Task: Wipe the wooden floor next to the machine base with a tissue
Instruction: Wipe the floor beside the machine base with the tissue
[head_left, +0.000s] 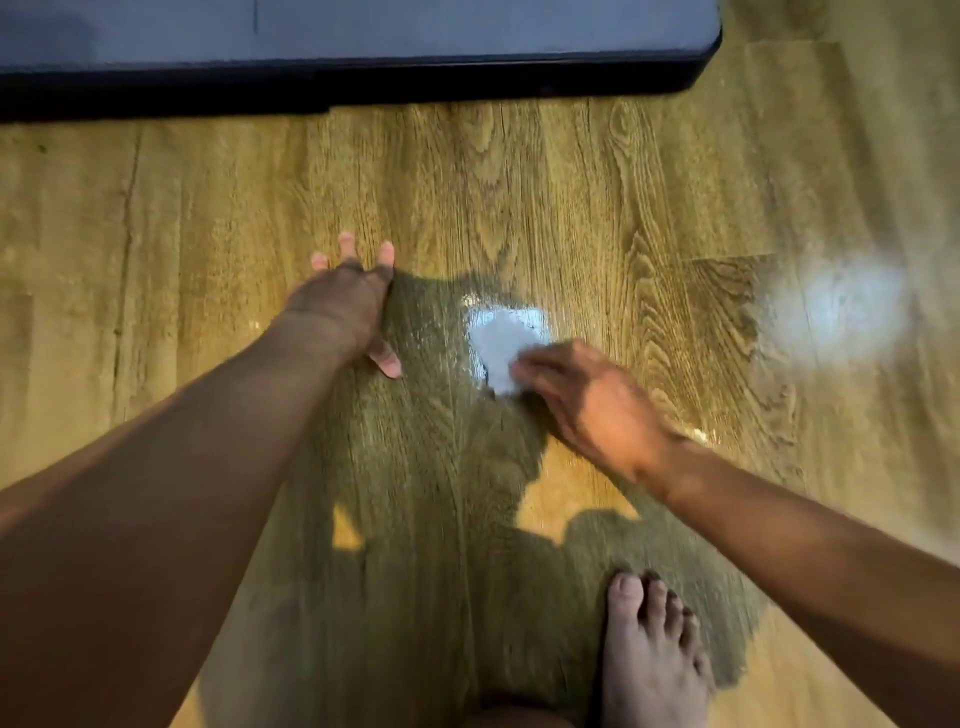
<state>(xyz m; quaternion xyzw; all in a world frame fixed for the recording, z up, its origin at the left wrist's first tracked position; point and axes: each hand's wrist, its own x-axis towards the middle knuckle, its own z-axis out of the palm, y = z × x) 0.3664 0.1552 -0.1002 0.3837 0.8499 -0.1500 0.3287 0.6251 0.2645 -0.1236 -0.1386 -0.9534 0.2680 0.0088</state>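
Observation:
A white tissue (501, 345) lies flat on the wooden floor (519, 182), in a glossy patch below the dark machine base (363, 78). My right hand (587, 400) reaches in from the right, blurred, and its fingertips rest on the tissue's near right edge. Whether they pinch it or only press it is unclear. My left hand (348, 306) is planted on the floor to the left of the tissue, fingers spread and straight, holding nothing.
The machine base runs along the top edge from the left to about three quarters across, with a rounded corner. My bare right foot (649, 654) stands at the bottom right. A bright light reflection (836, 306) sits on the floor at the right.

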